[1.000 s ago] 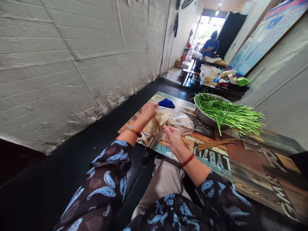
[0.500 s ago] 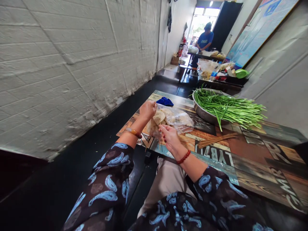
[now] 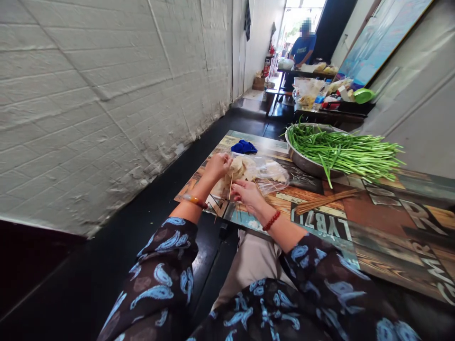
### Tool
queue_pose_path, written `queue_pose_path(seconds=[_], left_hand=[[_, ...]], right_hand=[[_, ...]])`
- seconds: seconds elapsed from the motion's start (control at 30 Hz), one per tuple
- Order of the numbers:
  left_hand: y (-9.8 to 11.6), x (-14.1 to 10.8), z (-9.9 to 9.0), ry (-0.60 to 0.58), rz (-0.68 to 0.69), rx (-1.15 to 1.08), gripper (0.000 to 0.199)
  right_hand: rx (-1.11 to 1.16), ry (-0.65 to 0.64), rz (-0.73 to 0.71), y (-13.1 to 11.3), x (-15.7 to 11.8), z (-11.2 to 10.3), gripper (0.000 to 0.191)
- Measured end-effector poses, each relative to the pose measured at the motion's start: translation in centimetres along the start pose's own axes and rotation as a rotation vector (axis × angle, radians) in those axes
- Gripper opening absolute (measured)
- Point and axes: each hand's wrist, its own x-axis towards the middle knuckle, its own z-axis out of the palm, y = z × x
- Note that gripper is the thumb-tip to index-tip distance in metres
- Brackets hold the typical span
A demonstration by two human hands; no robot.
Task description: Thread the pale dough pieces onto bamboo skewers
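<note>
My left hand point(image 3: 218, 166) is closed in a pinch at the left edge of a pile of pale, thin, flat food pieces point(image 3: 241, 166). Whatever its fingertips grip is hidden. Close by on the right, my right hand point(image 3: 248, 195) pinches a thin wooden skewer point(image 3: 231, 183), which stands nearly upright in front of the pale pieces. The pile rests on a clear plastic bag point(image 3: 279, 182) near the table's front left corner. Several skewer ends poke out below the pile, toward my lap.
A metal bowl point(image 3: 302, 160) of long green stalks point(image 3: 355, 149) sits at the back right. Loose skewers point(image 3: 325, 201) lie on the patterned table point(image 3: 377, 241). A blue cloth point(image 3: 243, 147) lies behind the bag. Farther off, a person point(image 3: 302, 49) stands at another table.
My right hand and the skewer have shifted slightly left, and the skewer stands more upright. My left hand stays at the pile's edge. The whole view has tilted a little.
</note>
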Motion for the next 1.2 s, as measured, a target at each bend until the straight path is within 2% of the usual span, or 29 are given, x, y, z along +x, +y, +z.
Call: queue_pose_path(seconds=[0.07, 0.1, 0.17, 0.2, 0.27, 0.33, 0.4, 0.47, 0.57, 0.63, 0.7, 0.83, 0.93, 1.07, 1.2], left_hand=[[-0.2, -1.0, -0.2, 0.092, -0.004, -0.043, 0.025], [-0.1, -1.6, -0.4, 0.152, -0.006, -0.054, 0.025], [0.2, -2.9, -0.8, 0.216, 0.015, -0.063, 0.023], [0.5, -3.4, -0.9, 0.197, 0.047, -0.069, 0.023], [1.1, -4.2, -1.0, 0.092, 0.142, -0.079, 0.024], [1.7, -4.3, -0.7, -0.006, 0.238, -0.056, 0.025], [2.2, -4.0, -0.2, -0.051, 0.283, 0.006, 0.029], [2.4, -3.4, 0.3, -0.073, 0.28, 0.066, 0.034], [2.3, -2.8, 0.8, -0.112, 0.265, 0.105, 0.031], [2.2, -2.7, 0.9, -0.144, 0.287, 0.107, 0.023], [2.0, -2.8, 0.8, -0.154, 0.302, 0.084, 0.017], [1.7, -3.0, 0.8, -0.128, 0.283, -0.005, 0.016], [1.6, -2.9, 0.9, -0.139, 0.285, 0.008, 0.018], [1.6, -3.0, 1.0, -0.14, 0.291, 0.071, 0.021], [2.0, -3.1, 1.1, -0.118, 0.284, 0.1, 0.035]], right_hand=[[-0.09, -0.043, -0.044, -1.0, -1.0, -2.0, 0.014], [-0.272, -0.098, -0.15, -1.7, -1.5, -3.3, 0.011], [-0.642, -0.111, -0.43, -3.3, -2.0, -6.1, 0.012], [-0.818, -0.09, -0.538, -4.0, -2.1, -7.4, 0.014], [-1.124, -0.088, -0.627, -5.0, -2.0, -9.6, 0.019], [-1.307, -0.093, -0.651, -5.3, -1.7, -11.0, 0.021], [-1.372, -0.072, -0.63, -5.0, -1.4, -11.6, 0.023], [-1.299, -0.012, -0.572, -4.5, -1.2, -11.8, 0.024], [-0.877, 0.066, -0.325, -3.8, -0.7, -11.6, 0.022], [-0.621, 0.052, -0.153, -3.6, -0.2, -11.3, 0.015], [-0.503, 0.004, -0.068, -3.4, 0.2, -10.5, 0.015], [-0.342, -0.028, -0.057, -3.2, 0.1, -8.3, 0.021], [-0.245, -0.023, -0.079, -2.6, -1.3, -6.7, 0.024], [-0.143, 0.013, -0.086, -0.7, -3.5, -4.9, 0.024], [-0.168, -0.015, -0.021, 1.2, -4.0, -3.4, 0.02]])
